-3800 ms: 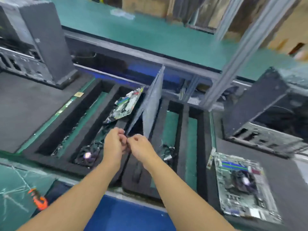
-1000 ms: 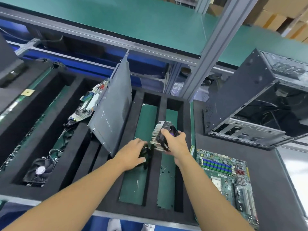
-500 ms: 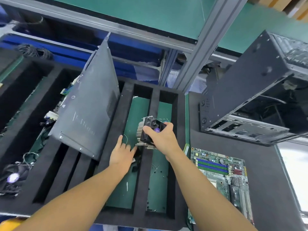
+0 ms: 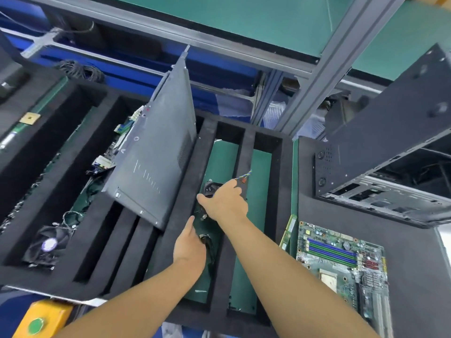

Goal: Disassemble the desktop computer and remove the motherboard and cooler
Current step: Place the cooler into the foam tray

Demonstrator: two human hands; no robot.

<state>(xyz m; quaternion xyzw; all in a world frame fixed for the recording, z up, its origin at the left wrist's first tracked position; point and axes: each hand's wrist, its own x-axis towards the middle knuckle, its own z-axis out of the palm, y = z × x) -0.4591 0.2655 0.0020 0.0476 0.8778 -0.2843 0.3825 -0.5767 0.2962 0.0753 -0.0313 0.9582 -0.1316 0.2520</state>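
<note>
My right hand (image 4: 225,203) curls round the cooler (image 4: 211,189), low in a slot of the foam tray (image 4: 283,167). My left hand (image 4: 190,247) sits just nearer me, and I cannot tell its grip. The motherboard (image 4: 341,259) lies right of my right forearm.

side panel (image 4: 156,152) standing in slotted tray (image 4: 246,147), cooler (image 4: 47,245) in slot left of panel, motherboard (image 4: 341,264) on worktop (image 4: 415,264) right of tray, case (image 4: 390,142) behind motherboard

Up top runs a green-topped shelf (image 4: 244,18) on a grey metal post (image 4: 336,69), blue rails (image 4: 136,76) below, yellow button box (image 4: 41,320) bottom left.
</note>
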